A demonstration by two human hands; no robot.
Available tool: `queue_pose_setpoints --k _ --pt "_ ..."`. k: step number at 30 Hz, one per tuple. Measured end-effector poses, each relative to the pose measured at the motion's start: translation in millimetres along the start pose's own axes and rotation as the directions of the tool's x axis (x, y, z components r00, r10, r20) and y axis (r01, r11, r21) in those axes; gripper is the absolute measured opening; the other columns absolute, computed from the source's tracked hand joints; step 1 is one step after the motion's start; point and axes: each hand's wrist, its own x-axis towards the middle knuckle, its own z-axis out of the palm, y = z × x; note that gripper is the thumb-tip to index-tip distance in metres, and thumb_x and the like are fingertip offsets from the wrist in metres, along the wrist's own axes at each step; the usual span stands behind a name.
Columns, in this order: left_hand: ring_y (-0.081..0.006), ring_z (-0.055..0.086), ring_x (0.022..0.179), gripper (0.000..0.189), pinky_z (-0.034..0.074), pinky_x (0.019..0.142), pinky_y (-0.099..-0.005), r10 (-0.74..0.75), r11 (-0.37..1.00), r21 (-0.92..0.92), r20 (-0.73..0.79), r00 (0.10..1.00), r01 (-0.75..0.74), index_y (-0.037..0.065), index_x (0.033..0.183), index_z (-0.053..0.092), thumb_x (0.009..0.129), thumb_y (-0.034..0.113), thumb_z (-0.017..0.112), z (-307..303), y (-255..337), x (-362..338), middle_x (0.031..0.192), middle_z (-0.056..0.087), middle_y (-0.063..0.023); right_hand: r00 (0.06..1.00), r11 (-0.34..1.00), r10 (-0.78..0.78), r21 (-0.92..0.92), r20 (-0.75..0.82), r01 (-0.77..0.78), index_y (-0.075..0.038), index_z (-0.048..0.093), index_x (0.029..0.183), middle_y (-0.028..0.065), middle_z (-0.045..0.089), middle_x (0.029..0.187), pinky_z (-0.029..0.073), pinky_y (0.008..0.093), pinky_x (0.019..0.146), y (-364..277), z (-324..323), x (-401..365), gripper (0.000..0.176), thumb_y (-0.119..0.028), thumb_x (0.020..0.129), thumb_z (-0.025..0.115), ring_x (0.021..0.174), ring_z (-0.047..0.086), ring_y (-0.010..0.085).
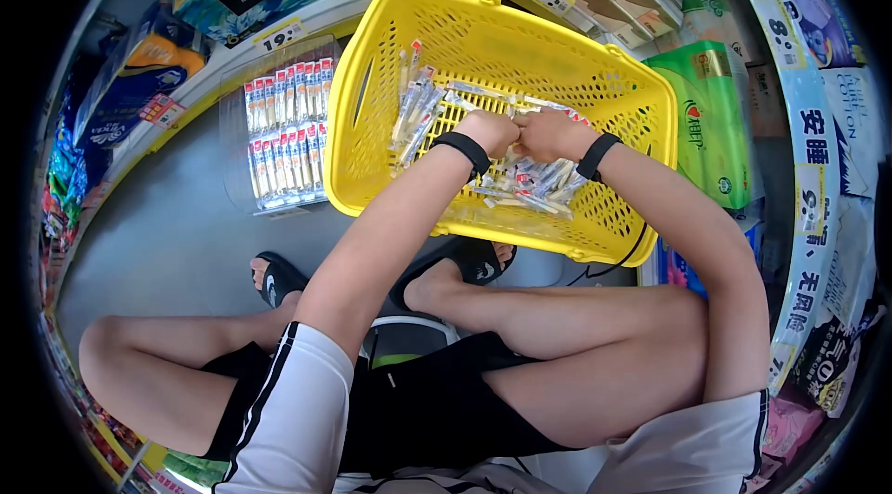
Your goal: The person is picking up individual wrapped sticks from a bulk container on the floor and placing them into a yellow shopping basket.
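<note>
Over the yellow basket (483, 39), your left hand (491, 131) and right hand (550, 133) sit fisted together, clamped on packets (544, 180) from the pile lying inside. Light, thin, slick wrap I'd judge: pinch a sealed end, not the floppy middle.

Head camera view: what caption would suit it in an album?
Left hand and right hand meet, fisted, over small packets in a yellow basket.

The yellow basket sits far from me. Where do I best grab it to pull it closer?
Probably by the slot in the left wall of the basket, fingers hooked in from outside: it is a cut-out just under the rim. The left hand and right hand are closed on packets, so one must let go first.
</note>
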Motion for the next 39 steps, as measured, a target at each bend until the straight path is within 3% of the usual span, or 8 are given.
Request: queue_pose_setpoints --k 6,9,19,21,31,34,36,39 --pt "-0.0342 0.072 0.099 0.020 0.058 0.083 -0.0438 0.008 0.998 -0.055 -0.053 0.999 -0.011 0.006 0.105 0.073 0.088 0.010 0.064 21 -19 18 0.105 0.074 -0.0159 0.998 0.970 0.054 0.237 -0.021 -0.048 -0.011 0.072 0.112 0.0070 0.061 0.126 0.048 0.0439 0.096 14 4 5 0.036 -0.040 0.102 0.053 0.115 0.061 0.0308" --pt "-0.0344 0.072 0.099 0.022 0.059 0.082 -0.0433 0.007 1.000 0.011 0.009 1.000 -0.007 0.004 0.109 0.072 0.089 0.009 0.064 21 -23 18 0.108 0.074 -0.0160 0.997 0.977 -0.047 0.203 -0.065 0.059 -0.012 0.072 0.113 0.0066 0.060 0.126 0.047 0.0458 0.098 19 10 6 0.036 -0.040 0.102 0.053 0.115 0.061 0.0297" --pt "-0.0333 0.072 0.100 0.023 0.059 0.082 -0.0437 -0.062 0.997 -0.038 -0.003 0.998 0.062 0.004 0.111 0.071 0.089 0.007 0.064 12 -15 5 0.111 0.073 -0.0162 0.999 0.993 0.005 0.119 -0.032 -0.001 -0.017 0.073 0.116 0.0042 0.055 0.129 0.040 0.0478 0.106 15 5 -3 0.028 -0.034 0.098 0.060 0.128 0.050 0.0266" --pt "-0.0397 0.069 0.102 0.021 0.056 0.083 -0.0470 -0.012 0.997 -0.073 -0.069 0.998 0.007 -0.002 0.107 0.069 0.088 0.003 0.061 9 -15 0 0.111 0.070 -0.0214 1.000 0.991 0.025 0.129 -0.011 -0.024 -0.017 0.073 0.117 0.0049 0.055 0.128 0.042 0.0462 0.104 15 4 1 0.027 -0.030 0.095 0.065 0.126 0.052 0.0271" --pt "-0.0369 0.071 0.099 0.019 0.057 0.081 -0.0447 -0.013 1.000 -0.017 -0.191 0.981 0.010 0.000 0.103 0.071 0.087 0.000 0.061 -21 -13 -14 0.104 0.072 -0.0198 0.978 0.958 -0.077 0.259 -0.192 0.126 -0.015 0.074 0.116 0.0086 0.068 0.119 0.050 0.0431 0.093 28 6 4 0.028 -0.019 0.089 0.072 0.112 0.063 0.0307" --pt "-0.0351 0.070 0.100 0.028 0.057 0.081 -0.0423 -0.069 0.995 -0.084 -0.100 0.993 0.061 0.004 0.109 0.071 0.081 0.003 0.069 -34 -17 -16 0.107 0.072 -0.0178 0.989 0.881 -0.007 0.466 -0.151 0.077 -0.005 0.072 0.113 0.0078 0.070 0.113 0.050 0.0410 0.094 27 -14 2 0.026 -0.007 0.088 0.068 0.104 0.065 0.0255" --pt "-0.0348 0.070 0.100 0.034 0.057 0.081 -0.0426 -0.065 0.996 -0.060 -0.096 0.993 0.060 0.005 0.113 0.069 0.079 0.003 0.071 -39 -20 -22 0.108 0.072 -0.0174 0.995 0.656 0.059 0.755 -0.078 0.020 -0.003 0.072 0.107 0.0062 0.072 0.107 0.051 0.0359 0.090 23 -22 0 0.020 -0.003 0.088 0.065 0.097 0.064 0.0183" --pt "-0.0338 0.071 0.101 0.035 0.057 0.082 -0.0436 -0.061 0.998 -0.026 -0.137 0.989 0.058 0.008 0.116 0.069 0.081 0.006 0.072 -42 -22 -39 0.110 0.073 -0.0159 0.989 0.463 -0.002 0.876 -0.151 0.135 -0.001 0.069 0.108 0.0052 0.071 0.105 0.050 0.0320 0.090 16 -31 -1 0.017 -0.005 0.091 0.066 0.095 0.061 0.0127"
